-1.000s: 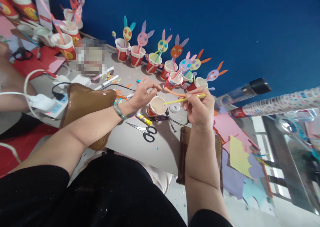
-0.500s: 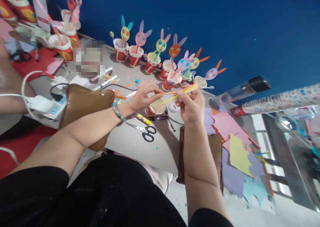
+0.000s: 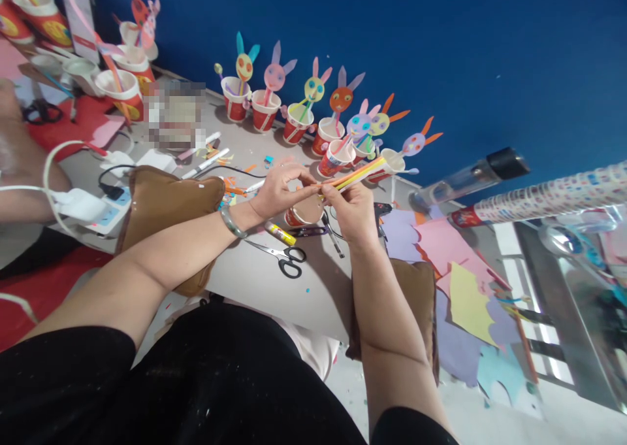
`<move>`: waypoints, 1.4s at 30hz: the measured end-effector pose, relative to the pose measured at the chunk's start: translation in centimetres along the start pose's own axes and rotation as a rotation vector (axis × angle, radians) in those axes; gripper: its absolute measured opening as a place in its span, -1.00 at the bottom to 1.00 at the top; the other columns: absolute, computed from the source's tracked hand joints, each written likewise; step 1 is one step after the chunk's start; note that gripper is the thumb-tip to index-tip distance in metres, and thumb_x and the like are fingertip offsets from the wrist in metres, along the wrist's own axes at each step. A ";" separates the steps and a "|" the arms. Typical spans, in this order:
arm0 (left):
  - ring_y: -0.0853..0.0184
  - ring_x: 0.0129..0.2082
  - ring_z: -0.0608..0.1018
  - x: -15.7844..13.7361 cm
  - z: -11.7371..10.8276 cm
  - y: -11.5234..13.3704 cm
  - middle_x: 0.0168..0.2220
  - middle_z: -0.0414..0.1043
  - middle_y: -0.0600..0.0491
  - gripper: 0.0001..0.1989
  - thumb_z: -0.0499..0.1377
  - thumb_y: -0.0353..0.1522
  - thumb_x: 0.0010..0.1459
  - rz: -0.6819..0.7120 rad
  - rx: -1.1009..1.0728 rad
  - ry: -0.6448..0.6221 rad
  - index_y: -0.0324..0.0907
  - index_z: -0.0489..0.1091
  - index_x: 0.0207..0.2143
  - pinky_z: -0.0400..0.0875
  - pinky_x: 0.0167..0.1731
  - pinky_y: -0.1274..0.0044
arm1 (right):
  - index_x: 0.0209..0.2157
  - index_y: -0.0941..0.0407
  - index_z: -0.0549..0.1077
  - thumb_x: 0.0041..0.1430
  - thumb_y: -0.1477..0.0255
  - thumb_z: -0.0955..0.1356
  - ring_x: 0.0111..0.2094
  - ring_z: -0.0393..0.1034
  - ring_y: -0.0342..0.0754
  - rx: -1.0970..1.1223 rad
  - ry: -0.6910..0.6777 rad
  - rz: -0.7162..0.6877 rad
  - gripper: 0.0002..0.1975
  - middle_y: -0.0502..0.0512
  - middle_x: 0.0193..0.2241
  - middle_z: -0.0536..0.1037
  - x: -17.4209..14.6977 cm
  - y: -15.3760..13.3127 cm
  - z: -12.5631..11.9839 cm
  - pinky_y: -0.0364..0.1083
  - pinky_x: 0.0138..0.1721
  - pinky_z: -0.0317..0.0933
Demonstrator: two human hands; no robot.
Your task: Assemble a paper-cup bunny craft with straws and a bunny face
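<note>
- The orange paper strip (image 3: 356, 172) and the yellow paper strip (image 3: 363, 175) are held up above the paper cup (image 3: 304, 215), lying nearly along each other; half a second ago they slanted apart.
- The right hand (image 3: 355, 213) has come in toward the left and has its fingers clamped on both strips, whose far ends stick out beyond it, up toward the wall.
- The left hand (image 3: 281, 190), open and holding nothing a second ago, now has thumb and fingers pinched together on the near end of the orange strip; whether it grips the yellow one too cannot be told.
- That change seems to bring the strips from loose handling to being lined up as a pair, steadied from both sides. Whether they are joined anywhere is hidden by the fingers.
- The cup stands below the hands, its mouth partly covered by them; neither strip looks fixed to it.
- Nearer the person on the bench (image 3: 294, 301), the glue stick (image 3: 280, 234) and black-handled scissors (image 3: 283, 255) lie untouched, as they did.
- Farther out, the row of rabbit figures (image 3: 314, 89) in red cups along the blue wall is unchanged.
</note>
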State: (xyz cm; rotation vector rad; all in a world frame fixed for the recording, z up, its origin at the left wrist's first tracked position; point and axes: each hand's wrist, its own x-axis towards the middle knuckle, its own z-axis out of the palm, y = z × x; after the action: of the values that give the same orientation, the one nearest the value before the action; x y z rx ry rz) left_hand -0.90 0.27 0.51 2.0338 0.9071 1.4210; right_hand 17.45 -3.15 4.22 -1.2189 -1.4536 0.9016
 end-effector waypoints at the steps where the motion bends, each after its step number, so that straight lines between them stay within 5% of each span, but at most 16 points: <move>1: 0.26 -0.26 0.64 0.0 0.0 0.0 -0.30 0.68 0.02 -0.62 0.27 -0.01 0.33 0.008 0.022 0.002 -0.12 0.56 -0.35 0.34 0.21 0.25 | -0.30 0.09 0.59 0.10 0.12 0.54 -0.48 0.46 -0.12 -0.020 0.007 -0.017 -0.67 -0.03 -0.49 0.60 0.0 0.0 0.0 -0.10 -0.41 0.39; 8: 0.26 -0.17 0.66 -0.3 0.2 -0.3 -0.24 0.69 0.05 -0.81 0.21 -0.22 0.34 0.065 0.146 -0.014 -0.08 0.58 -0.25 0.27 0.31 0.23 | -0.31 0.10 0.61 0.18 0.15 0.49 -0.47 0.45 -0.09 -0.162 0.063 -0.133 -0.71 0.04 -0.42 0.64 -0.4 0.3 0.5 -0.07 -0.39 0.38; 17: 0.26 -0.14 0.68 -0.3 0.1 0.0 -0.23 0.70 0.12 -0.79 0.16 -0.23 0.33 0.052 0.150 -0.064 -0.05 0.57 -0.28 0.02 0.48 0.14 | -0.33 0.08 0.55 0.29 0.19 0.42 -0.34 0.55 -0.02 -0.259 0.050 -0.246 -0.76 0.07 -0.38 0.63 -0.9 -0.2 1.0 -0.01 -0.23 0.46; 29: 0.25 -0.23 0.68 -0.2 0.1 0.4 -0.26 0.71 0.05 -0.76 0.21 -0.16 0.34 -0.065 0.005 0.022 -0.07 0.59 -0.27 0.26 0.35 0.17 | -0.25 0.04 0.56 0.31 0.04 0.42 -0.29 0.59 0.02 -0.147 0.103 -0.192 -0.65 0.11 -0.30 0.64 -1.1 -0.2 1.2 0.00 -0.23 0.51; 42: 0.30 -0.25 0.65 -0.2 0.2 0.4 -0.33 0.67 0.12 -0.83 0.25 -0.27 0.28 -0.098 0.043 -0.008 -0.09 0.51 -0.39 0.22 0.38 0.14 | -0.29 0.04 0.54 0.35 0.15 0.42 -0.22 0.57 0.05 -0.260 0.031 -0.277 -0.74 0.13 -0.30 0.63 -1.3 -1.1 1.2 0.02 -0.09 0.47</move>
State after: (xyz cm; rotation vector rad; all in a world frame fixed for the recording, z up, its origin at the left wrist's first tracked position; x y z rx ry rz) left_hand -0.64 -0.14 0.59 1.9955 1.0280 1.3509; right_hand 16.01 -4.64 4.70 -1.1734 -1.7025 0.5162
